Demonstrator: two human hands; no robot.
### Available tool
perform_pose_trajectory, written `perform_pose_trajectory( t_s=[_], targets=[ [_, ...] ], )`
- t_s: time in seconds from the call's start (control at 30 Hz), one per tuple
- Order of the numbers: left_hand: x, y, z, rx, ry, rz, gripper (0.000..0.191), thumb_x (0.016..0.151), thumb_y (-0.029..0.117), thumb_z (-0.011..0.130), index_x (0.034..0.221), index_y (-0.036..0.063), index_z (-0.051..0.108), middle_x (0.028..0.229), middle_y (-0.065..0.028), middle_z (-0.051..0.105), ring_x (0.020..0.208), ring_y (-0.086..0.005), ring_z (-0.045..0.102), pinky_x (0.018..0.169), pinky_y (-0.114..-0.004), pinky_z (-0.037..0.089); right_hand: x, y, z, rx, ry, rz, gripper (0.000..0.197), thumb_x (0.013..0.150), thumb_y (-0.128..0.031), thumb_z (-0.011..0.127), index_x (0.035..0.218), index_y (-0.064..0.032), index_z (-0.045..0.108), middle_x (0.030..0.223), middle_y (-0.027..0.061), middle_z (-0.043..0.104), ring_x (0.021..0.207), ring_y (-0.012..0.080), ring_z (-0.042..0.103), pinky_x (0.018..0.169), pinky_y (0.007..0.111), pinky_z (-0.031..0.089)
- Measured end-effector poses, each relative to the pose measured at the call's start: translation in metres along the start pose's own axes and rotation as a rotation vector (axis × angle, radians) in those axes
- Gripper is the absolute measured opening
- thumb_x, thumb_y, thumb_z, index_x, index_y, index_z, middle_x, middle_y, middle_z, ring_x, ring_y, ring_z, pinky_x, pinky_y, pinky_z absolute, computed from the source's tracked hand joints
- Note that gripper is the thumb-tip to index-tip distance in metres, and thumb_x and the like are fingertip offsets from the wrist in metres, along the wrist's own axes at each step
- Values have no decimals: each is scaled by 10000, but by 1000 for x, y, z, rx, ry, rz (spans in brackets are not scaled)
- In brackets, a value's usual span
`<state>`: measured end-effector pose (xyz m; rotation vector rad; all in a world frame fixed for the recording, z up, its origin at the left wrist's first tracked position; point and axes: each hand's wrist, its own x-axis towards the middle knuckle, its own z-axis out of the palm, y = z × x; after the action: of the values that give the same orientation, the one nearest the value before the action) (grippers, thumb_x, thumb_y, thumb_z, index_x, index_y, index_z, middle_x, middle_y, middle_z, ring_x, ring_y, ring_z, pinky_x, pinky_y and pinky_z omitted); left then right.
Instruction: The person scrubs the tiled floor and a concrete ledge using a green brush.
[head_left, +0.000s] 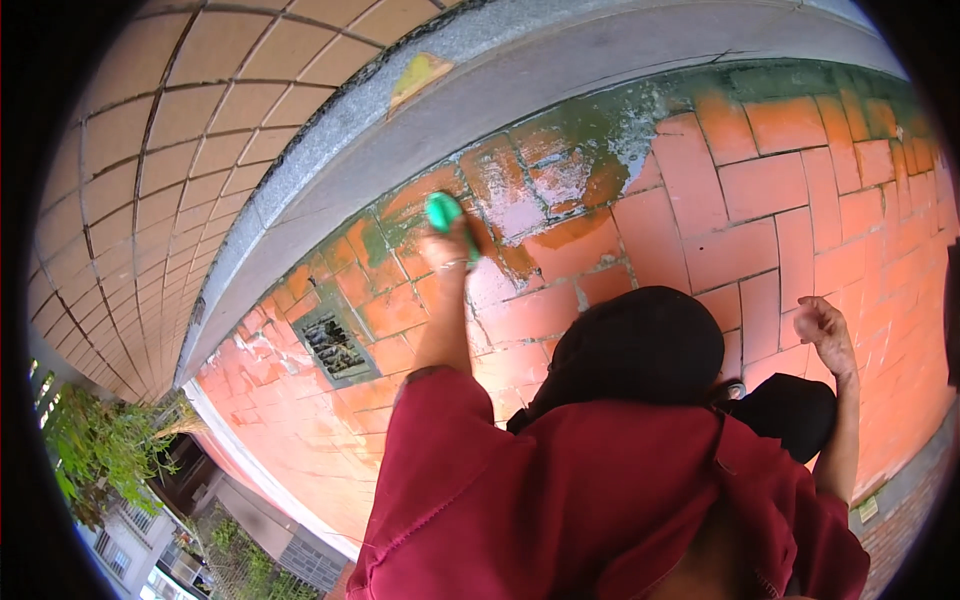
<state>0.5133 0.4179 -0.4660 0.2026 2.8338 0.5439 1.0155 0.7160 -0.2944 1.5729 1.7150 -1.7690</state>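
My left hand (444, 246) grips a green scrubbing brush (444, 211), blurred by motion, so its bristles cannot be made out. It is down at the wet orange floor tiles (499, 187), close to the foot of the grey stone kerb (525, 71). Water and dark green grime cover a band of tiles (592, 135) ahead and to the right of the brush. My right hand (823, 330) hangs above the drier tiles beside my right knee (784, 412), fingers loosely curled and nothing visible in it.
A floor drain with a metal grate (334, 345) lies left of my left arm. Beyond the kerb rises a beige tiled wall (202, 127). A yellowish triangular patch (418, 77) marks the kerb. Green plants (109, 450) grow at the far left.
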Motion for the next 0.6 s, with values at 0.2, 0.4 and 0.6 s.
perform_pose_trajectory(
  t_s=[0.2, 0.4, 0.6],
  targets=[
    [-20, -40, 5, -281, -62, 86, 522, 669, 309, 732, 1093, 51, 570, 888, -187, 633, 741, -254, 611, 684, -351, 479, 4, -18, 12, -124, -12, 9, 390, 794, -201, 634, 1082, 18, 487, 728, 43, 545, 638, 96, 479, 558, 215, 416],
    [-19, -47, -29, 77, -30, -60, 583, 689, 356, 681, 1164, 61, 516, 851, -242, 609, 765, -354, 611, 645, -416, 480, 5, -7, 9, -96, 16, 26, 440, 779, -252, 658, 1090, 10, 492, 709, 31, 530, 635, 94, 474, 558, 218, 421],
    [-80, -51, -15, -80, -146, -145, 614, 687, 244, 685, 1229, 67, 458, 965, -238, 592, 890, -360, 588, 752, -403, 459, 4, -3, 8, -43, -3, -24, 382, 791, -198, 636, 1077, 11, 493, 707, 22, 523, 618, 89, 456, 556, 211, 399]
  ],
)
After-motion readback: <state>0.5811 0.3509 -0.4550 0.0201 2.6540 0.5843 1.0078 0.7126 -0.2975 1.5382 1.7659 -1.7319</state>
